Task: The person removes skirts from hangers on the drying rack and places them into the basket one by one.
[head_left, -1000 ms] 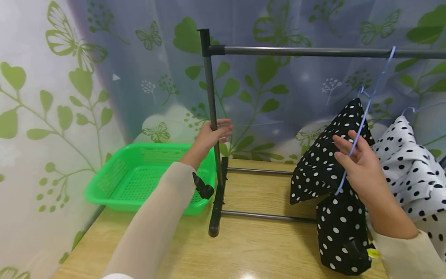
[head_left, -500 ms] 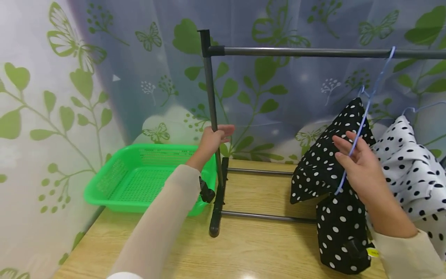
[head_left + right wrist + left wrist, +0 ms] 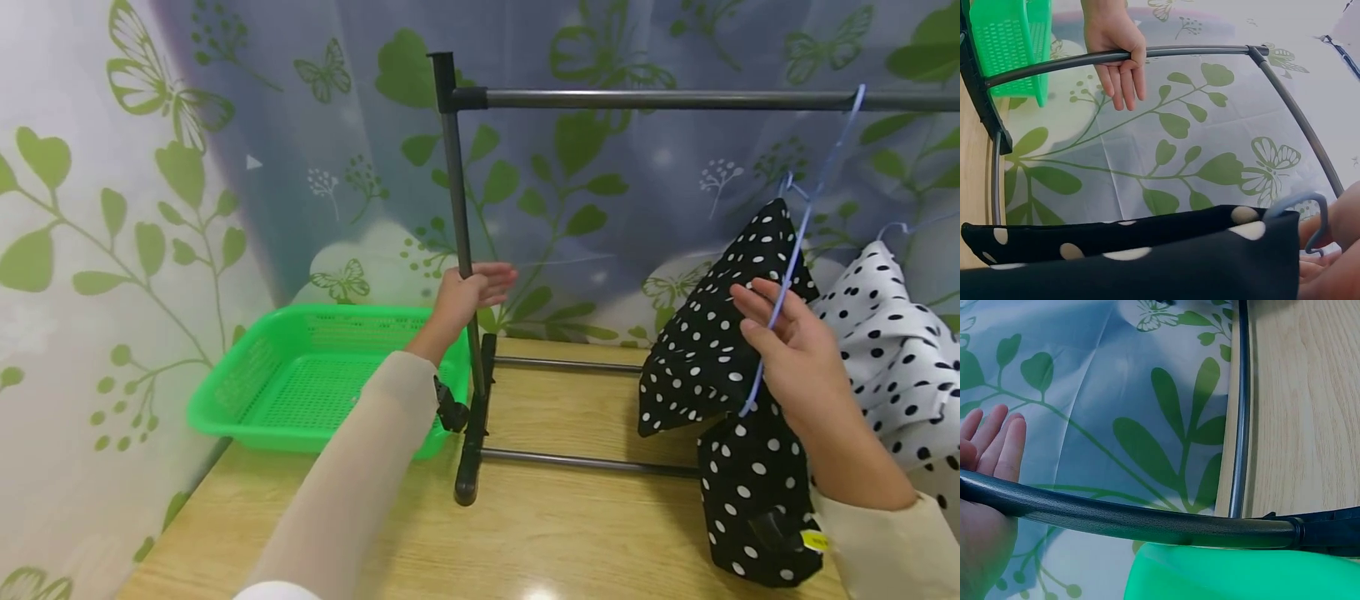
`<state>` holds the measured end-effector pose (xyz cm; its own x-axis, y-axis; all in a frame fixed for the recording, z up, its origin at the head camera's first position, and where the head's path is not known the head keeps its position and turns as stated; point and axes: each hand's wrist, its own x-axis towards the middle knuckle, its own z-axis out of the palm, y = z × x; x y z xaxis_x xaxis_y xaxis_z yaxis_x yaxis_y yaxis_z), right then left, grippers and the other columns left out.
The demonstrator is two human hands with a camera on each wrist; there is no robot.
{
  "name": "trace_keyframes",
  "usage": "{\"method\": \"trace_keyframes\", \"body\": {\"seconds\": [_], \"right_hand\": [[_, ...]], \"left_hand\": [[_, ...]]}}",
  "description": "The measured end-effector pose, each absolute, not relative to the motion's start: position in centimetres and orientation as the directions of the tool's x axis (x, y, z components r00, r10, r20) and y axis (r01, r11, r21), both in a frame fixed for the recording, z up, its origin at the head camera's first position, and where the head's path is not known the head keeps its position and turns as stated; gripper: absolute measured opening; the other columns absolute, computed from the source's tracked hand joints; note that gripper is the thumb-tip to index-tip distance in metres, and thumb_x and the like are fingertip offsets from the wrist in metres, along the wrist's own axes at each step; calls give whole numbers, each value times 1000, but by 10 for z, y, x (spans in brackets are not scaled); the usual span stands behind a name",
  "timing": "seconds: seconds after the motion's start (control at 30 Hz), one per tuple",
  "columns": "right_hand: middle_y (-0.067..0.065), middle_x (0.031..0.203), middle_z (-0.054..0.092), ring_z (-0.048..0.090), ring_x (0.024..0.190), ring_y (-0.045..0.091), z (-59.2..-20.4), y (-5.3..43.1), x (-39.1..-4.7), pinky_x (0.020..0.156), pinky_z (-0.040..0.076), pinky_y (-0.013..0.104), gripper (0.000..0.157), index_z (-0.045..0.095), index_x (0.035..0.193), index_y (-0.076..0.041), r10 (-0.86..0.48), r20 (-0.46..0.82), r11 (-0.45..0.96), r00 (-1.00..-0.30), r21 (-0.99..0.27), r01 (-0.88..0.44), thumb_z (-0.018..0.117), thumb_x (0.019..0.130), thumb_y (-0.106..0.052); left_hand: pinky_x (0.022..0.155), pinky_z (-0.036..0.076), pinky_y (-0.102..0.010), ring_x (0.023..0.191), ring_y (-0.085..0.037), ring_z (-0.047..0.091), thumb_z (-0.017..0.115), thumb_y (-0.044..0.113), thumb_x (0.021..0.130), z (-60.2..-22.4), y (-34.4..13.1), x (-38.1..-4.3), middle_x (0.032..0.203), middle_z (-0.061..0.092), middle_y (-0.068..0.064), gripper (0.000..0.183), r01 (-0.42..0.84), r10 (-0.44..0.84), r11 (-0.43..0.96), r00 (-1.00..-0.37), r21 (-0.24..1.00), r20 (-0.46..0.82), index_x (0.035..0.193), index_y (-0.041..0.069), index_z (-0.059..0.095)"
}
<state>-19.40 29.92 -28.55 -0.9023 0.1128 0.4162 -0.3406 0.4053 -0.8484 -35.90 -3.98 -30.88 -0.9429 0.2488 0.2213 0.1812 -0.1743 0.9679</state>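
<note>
In the head view my left hand (image 3: 465, 296) is at the dark upright post (image 3: 460, 200) of a clothes rack. The post lies in the crook of its thumb; the fingers extend straight past it, as the right wrist view also shows. My right hand (image 3: 798, 354) is beside a light-blue hanger (image 3: 801, 225) hooked over the rack's top bar (image 3: 645, 100). Its fingers are relaxed, and the hanger's wire crosses in front of them. A black garment with white dots (image 3: 708, 333) hangs from this hanger; in the right wrist view its fabric (image 3: 1166, 269) hides part of the hand.
A green plastic basket (image 3: 247, 417) stands left of the post on the wooden table (image 3: 585, 533). White dotted fabric (image 3: 892, 358) hangs at the far right on another hanger. The rack's lower bars (image 3: 577, 461) run along the table. Behind is a leaf-patterned curtain (image 3: 345, 208).
My left hand has slid slightly down and reaches a little further right past the post. The right hand stays by the hanger; the whole view has shifted slightly.
</note>
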Motion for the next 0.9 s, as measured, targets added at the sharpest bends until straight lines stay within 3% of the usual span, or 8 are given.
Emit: {"method": "trace_keyframes", "body": {"seconds": [0.17,0.27,0.43,0.6,0.73,0.9], "right_hand": [[-6,142,52,40,135,5,-286,298,-193,108,28,11,52,28,150,2,127,409,154,-904,-908,-389,42,104,-19],[-11,132,60,45,131,3,-285,297,-192,106,31,12,41,41,142,-5,144,406,47,-902,-914,-404,43,104,-19],[-15,119,64,49,127,2,-279,296,-189,112,23,15,21,50,123,-17,188,365,-62,-912,-922,-382,39,105,-19],[-14,114,67,57,115,-2,-277,292,-188,113,21,16,20,50,121,-16,239,338,-92,-910,-925,-368,39,105,-21],[-9,125,64,57,117,-1,-280,290,-187,113,22,18,24,50,123,-16,262,330,-44,-907,-935,-353,40,104,-25],[3,138,57,59,116,2,-284,291,-188,106,34,17,38,46,135,-6,273,354,13,-895,-931,-364,42,103,-26]], "left_hand": [[88,54,-35,110,-26,65,37,-5,97,-310,-42,-360,120,66,-19,37,179,266,-194,-937,965,227,125,-7,61],[89,54,-37,111,-27,65,42,2,101,-310,-43,-360,122,64,-21,34,192,281,-206,-928,960,246,130,-3,59],[90,53,-39,112,-30,63,46,16,104,-310,-44,-360,124,62,-23,36,223,299,-211,-912,952,280,136,0,55],[88,54,-36,111,-29,64,43,31,105,-311,-45,-360,124,63,-22,45,249,301,-185,-907,951,296,134,-1,55],[86,55,-35,108,-26,66,43,38,103,-313,-45,-361,121,65,-20,53,236,302,-166,-912,957,277,130,-5,57],[84,56,-34,105,-26,67,43,40,103,-316,-44,-362,119,66,-20,56,247,303,-158,-909,956,285,129,-7,57]]}}
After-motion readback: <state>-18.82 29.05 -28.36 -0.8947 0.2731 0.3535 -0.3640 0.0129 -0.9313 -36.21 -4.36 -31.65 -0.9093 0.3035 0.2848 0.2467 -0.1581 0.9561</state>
